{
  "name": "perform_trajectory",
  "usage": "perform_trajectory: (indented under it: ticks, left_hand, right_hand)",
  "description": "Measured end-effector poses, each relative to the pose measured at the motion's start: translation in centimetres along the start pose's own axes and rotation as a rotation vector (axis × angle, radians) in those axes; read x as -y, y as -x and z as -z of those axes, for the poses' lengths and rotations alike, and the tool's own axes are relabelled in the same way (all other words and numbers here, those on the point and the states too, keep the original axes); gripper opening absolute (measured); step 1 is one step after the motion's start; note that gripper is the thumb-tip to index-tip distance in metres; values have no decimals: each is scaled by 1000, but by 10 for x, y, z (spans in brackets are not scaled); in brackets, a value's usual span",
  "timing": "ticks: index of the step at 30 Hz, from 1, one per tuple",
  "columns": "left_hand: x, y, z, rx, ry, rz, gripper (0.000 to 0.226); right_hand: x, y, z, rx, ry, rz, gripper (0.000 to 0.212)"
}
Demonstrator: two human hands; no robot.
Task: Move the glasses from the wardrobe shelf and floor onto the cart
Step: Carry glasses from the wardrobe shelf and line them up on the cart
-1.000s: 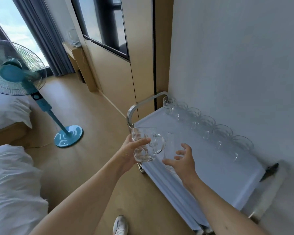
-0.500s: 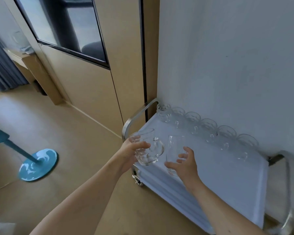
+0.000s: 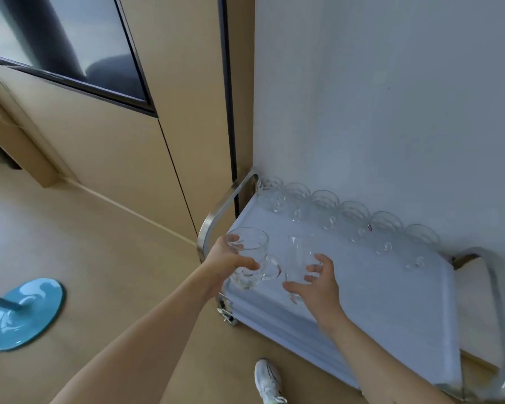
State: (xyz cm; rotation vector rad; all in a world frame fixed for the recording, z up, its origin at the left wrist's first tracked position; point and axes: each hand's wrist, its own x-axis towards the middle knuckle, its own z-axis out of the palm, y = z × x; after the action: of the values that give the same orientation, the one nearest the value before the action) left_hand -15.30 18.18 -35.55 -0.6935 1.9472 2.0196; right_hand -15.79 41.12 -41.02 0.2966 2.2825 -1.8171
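Six clear handled glass mugs (image 3: 327, 209) already lined along back of white-topped steel cart (image 3: 391, 293). Left hand (image 3: 225, 262) gripping clear handled glass mug (image 3: 250, 258), right hand (image 3: 318, 285) curled round tall clear tumbler (image 3: 299, 262); both above cart's front-left corner, not yet set down. Shelf & floor out of view, remainder unknown.

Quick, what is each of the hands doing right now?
Left hand: grips a handled glass mug, above the cart's edge.
Right hand: fingers curled around a plain glass tumbler, over the cart.
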Motion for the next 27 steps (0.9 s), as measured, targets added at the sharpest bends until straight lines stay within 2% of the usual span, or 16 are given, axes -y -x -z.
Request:
perform_trajectory:
  ticks: [6,13,18,27]
  left_hand:
    - [-8,-58,-4,-25,-100,3,89]
    - [-18,-129,-17,3,-453,27,99]
    - [-13,-170,-28,-54,-450,71,102]
    - [-11,-213,-29,-120,-387,96,91]
  right_hand:
    - [-2,-59,-5,4,-50,-18,97]
    - [-8,-125,-7,-16,-69,-77,92]
    - [-15,-157,-12,-21,-113,-117,93]
    - [-20,-188,-21,-36,-60,-140,90]
